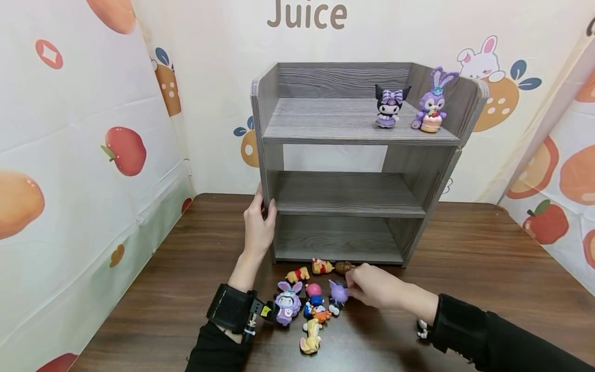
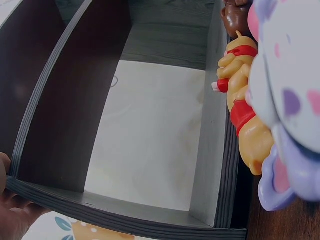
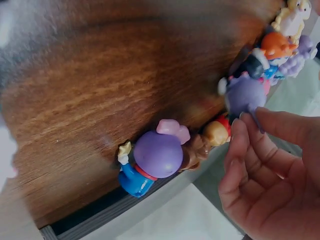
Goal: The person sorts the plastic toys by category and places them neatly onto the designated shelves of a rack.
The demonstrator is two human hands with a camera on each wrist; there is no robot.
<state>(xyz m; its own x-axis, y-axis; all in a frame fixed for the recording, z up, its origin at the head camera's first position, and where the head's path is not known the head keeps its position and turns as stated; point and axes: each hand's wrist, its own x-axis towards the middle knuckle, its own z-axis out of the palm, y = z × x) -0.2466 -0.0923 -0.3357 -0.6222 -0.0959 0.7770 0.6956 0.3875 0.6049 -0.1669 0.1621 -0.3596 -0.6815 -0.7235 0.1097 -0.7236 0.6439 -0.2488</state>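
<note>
I see the right hand (image 1: 374,285) pinching the purple-headed figurine (image 1: 339,292) at its fingertips, a brown figurine (image 1: 343,267) lying just beyond these fingers on the tabletop (image 1: 488,248), while the left hand (image 1: 259,227) has its fingers gripping the grey shelf (image 1: 344,191).

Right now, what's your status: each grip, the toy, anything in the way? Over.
Left grip: holding grey wood-grain shelf unit by its side. Right grip: pinching purple-headed, black-bodied figurine. Possibly in the way: other small colourful figurines, crowded alongside.
</note>
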